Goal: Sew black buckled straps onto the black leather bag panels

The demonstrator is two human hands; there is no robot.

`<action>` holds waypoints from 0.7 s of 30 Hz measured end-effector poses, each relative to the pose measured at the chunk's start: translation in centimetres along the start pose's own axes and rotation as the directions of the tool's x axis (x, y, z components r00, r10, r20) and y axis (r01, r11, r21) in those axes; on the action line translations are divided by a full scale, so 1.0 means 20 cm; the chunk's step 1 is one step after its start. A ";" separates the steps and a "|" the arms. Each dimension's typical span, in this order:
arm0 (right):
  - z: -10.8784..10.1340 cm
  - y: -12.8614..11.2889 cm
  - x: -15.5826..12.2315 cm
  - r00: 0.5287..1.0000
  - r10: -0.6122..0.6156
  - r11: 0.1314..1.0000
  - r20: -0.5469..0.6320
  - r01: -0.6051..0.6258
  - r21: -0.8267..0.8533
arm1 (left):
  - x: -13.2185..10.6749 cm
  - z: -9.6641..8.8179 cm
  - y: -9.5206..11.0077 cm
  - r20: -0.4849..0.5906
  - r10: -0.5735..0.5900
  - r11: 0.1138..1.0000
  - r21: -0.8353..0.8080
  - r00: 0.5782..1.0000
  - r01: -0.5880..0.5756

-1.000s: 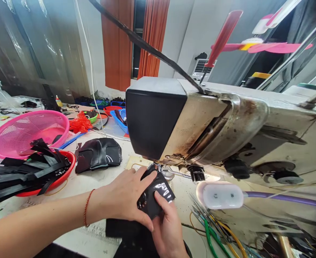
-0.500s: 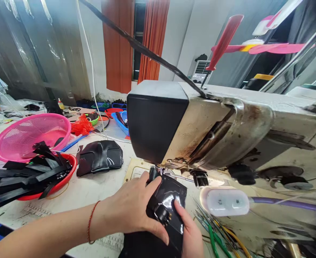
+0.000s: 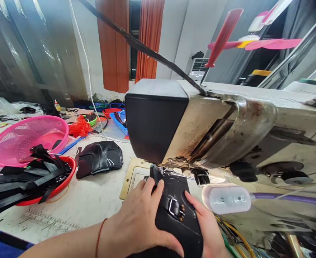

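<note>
Under the head of a sewing machine (image 3: 158, 125) lies a black leather piece (image 3: 178, 229). A small silver-rimmed buckle (image 3: 175, 208) and several brass studs sit on it. My left hand (image 3: 144, 218) presses on the leather from the left, fingers near the presser foot and thumb stretched over the lower part. Around the right edge, my right hand (image 3: 207, 225) grips the same piece, thumb on top and its other fingers hidden beneath. The needle's contact with the leather is hard to make out.
Left of the machine lies a stack of black leather pieces (image 3: 100, 157). Further left are a red basket of black strips (image 3: 73, 172) and a pink mesh basket (image 3: 28, 123). A lamp (image 3: 226, 199) and yellow-handled tools (image 3: 237, 234) are at the right; a pink fan (image 3: 225, 36) stands above.
The leather piece has turned and its buckle has shifted right and up. Both hands have moved along with it to the right. The view has shifted slightly.
</note>
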State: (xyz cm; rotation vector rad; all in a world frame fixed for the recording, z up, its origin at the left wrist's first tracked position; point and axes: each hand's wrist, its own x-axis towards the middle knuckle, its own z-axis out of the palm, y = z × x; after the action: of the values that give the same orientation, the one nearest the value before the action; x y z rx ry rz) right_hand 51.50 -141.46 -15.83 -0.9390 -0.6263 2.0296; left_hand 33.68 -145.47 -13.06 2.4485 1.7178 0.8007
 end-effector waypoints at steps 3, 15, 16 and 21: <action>-0.06 0.00 0.01 0.993 0.115 0.992 -0.015 -0.114 0.056 | -0.02 0.06 0.03 -0.120 0.048 0.998 0.047 0.992 -0.043; 0.05 -0.06 -0.15 0.985 0.038 0.999 -0.168 -0.040 -0.007 | -0.15 0.04 -0.01 -0.308 0.370 0.929 0.097 0.877 -0.358; 0.06 -0.07 -0.15 0.985 0.037 0.999 -0.167 -0.041 -0.022 | -0.14 0.04 -0.02 -0.299 0.375 0.927 0.103 0.877 -0.361; 0.05 -0.09 -0.11 0.994 -0.030 0.999 -0.106 0.025 -0.047 | -0.10 0.05 -0.03 -0.268 0.372 0.928 0.097 0.889 -0.359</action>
State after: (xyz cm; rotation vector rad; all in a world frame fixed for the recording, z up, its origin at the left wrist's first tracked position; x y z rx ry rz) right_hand 52.32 -142.33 -13.13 -1.0530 -0.6254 1.9343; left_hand 33.07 -146.65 -14.97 2.8557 1.3628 1.2131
